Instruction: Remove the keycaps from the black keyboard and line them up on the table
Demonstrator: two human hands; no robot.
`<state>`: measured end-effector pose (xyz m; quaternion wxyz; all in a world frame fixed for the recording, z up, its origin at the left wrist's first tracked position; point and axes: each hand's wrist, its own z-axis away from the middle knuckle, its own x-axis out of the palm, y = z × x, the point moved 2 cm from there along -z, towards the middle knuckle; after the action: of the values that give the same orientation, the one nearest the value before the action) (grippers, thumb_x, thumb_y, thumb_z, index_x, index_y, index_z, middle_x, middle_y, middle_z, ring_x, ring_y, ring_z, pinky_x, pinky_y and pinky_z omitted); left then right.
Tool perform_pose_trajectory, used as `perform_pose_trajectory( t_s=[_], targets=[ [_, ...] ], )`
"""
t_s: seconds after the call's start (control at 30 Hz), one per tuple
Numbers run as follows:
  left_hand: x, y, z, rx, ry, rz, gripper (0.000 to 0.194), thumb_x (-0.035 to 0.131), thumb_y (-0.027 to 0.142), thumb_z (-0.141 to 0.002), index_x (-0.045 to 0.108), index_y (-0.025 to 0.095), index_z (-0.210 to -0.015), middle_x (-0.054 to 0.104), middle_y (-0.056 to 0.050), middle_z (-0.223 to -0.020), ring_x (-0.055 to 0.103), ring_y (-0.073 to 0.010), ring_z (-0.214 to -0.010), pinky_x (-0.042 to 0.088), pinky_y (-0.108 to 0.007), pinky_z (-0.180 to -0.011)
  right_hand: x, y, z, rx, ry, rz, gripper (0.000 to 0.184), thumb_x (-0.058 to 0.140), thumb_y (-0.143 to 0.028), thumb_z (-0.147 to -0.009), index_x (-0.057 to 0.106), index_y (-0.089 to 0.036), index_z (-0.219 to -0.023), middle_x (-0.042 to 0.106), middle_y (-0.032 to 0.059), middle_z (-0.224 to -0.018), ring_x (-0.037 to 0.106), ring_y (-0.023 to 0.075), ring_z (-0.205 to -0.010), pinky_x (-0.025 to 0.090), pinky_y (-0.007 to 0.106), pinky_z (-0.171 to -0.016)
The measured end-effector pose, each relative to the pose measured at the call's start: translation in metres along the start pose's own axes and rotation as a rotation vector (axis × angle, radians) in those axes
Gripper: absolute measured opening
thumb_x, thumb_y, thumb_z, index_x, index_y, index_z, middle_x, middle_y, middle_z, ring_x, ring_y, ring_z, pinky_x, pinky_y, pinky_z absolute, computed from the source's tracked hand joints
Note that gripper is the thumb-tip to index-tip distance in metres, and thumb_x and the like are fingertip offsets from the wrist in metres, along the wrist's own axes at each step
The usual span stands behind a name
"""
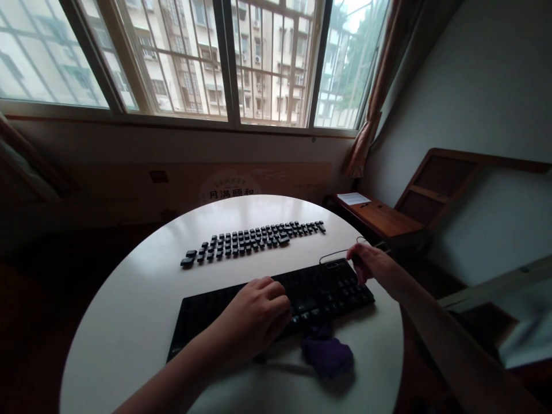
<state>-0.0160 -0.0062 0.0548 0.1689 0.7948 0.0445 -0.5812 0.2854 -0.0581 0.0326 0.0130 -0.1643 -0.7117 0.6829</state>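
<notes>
A black keyboard (310,287) lies slantwise on a round white table; its left part looks bare of keycaps, while keys show at the right end. My left hand (263,310) rests on the middle of it, fingers curled together and fingertips hidden. Over the number-pad end is my right hand (368,261), its fingers pinched; whatever is between them is too dark to make out. Just in front of the keyboard sits a crumpled purple cloth (330,353). Loose black keycaps (245,241) stand in rows behind the keyboard.
The round table (129,310) has a curved edge on all sides. A thin cable (334,254) runs from the keyboard's back. A blurred thin dark object (284,366) lies near the cloth. To the right is a wooden chair (388,221) with a paper (353,198).
</notes>
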Motion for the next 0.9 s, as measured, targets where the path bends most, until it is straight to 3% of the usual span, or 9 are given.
perform_pose_trajectory(
  t_s=[0.07, 0.2, 0.4, 0.57, 0.67, 0.83, 0.9],
  targets=[
    [0.006, 0.004, -0.002, 0.028, -0.012, -0.029, 0.018, 0.050, 0.023, -0.093, 0.066, 0.023, -0.101, 0.063, -0.009, -0.112, 0.056, -0.0246, -0.104, 0.044, -0.039, -0.090, 0.003, 0.012, 0.012, 0.041, -0.024, -0.044, 0.042, 0.061, -0.059, -0.082, 0.058, -0.017, -0.089, 0.050, -0.0051, -0.055, 0.050, 0.0103, -0.046, 0.048, 0.023, -0.048],
    [0.021, 0.009, -0.013, 0.036, -0.071, -0.076, 0.037, 0.057, 0.031, -0.090, 0.059, 0.029, -0.127, 0.050, -0.011, -0.141, 0.043, -0.0350, -0.131, 0.036, -0.051, -0.105, 0.013, 0.027, 0.011, 0.073, -0.009, -0.115, 0.036, 0.054, -0.053, -0.085, 0.053, -0.018, -0.078, 0.038, -0.0096, -0.045, 0.041, 0.0073, -0.037, 0.044, 0.020, -0.042],
    [0.035, 0.009, -0.047, -0.013, -0.238, -0.085, 0.047, 0.048, 0.040, -0.095, 0.046, 0.031, -0.141, 0.037, -0.012, -0.153, 0.032, -0.0358, -0.140, 0.027, -0.055, -0.110, 0.020, 0.034, -0.007, 0.058, 0.109, -0.032, 0.034, 0.048, -0.051, -0.085, 0.046, -0.020, -0.072, 0.038, -0.0101, -0.043, 0.039, 0.0068, -0.030, 0.032, 0.017, -0.031],
    [0.055, -0.006, -0.057, -0.188, -0.323, -0.092, 0.064, 0.041, 0.054, -0.095, 0.032, 0.022, -0.150, 0.024, -0.018, -0.157, 0.020, -0.0376, -0.145, 0.018, -0.060, -0.113, 0.021, 0.032, -0.013, 0.078, 0.047, 0.106, 0.034, 0.048, -0.052, -0.085, 0.046, -0.020, -0.072, 0.039, -0.0098, -0.044, 0.039, 0.0073, -0.028, 0.028, 0.017, -0.028],
    [0.065, -0.012, -0.054, -0.200, -0.301, -0.082, 0.065, 0.039, 0.055, -0.096, 0.030, 0.023, -0.151, 0.020, -0.016, -0.159, 0.016, -0.0359, -0.146, 0.014, -0.060, -0.114, 0.022, 0.029, -0.013, 0.080, -0.010, 0.169, 0.034, 0.045, -0.051, -0.088, 0.045, -0.020, -0.072, 0.039, -0.0088, -0.045, 0.039, 0.0084, -0.029, 0.027, 0.018, -0.029],
    [0.068, -0.012, -0.051, -0.205, -0.259, -0.051, 0.064, 0.043, 0.054, -0.095, 0.033, 0.025, -0.150, 0.021, -0.015, -0.159, 0.017, -0.0356, -0.146, 0.013, -0.060, -0.114, 0.030, 0.023, -0.001, -0.180, 0.017, 0.446, 0.032, 0.041, -0.041, -0.093, 0.053, -0.019, -0.073, 0.051, -0.0018, -0.055, 0.048, 0.0122, -0.046, 0.035, 0.023, -0.045],
    [0.067, -0.011, -0.051, -0.214, -0.259, -0.052, 0.063, 0.043, 0.054, -0.094, 0.033, 0.025, -0.150, 0.021, -0.015, -0.158, 0.017, -0.0351, -0.146, 0.013, -0.060, -0.115, 0.033, 0.025, 0.006, -0.254, 0.073, 0.499, 0.032, 0.040, -0.038, -0.095, 0.052, -0.019, -0.072, 0.050, -0.0016, -0.055, 0.047, 0.0126, -0.049, 0.034, 0.024, -0.049]
  ],
)
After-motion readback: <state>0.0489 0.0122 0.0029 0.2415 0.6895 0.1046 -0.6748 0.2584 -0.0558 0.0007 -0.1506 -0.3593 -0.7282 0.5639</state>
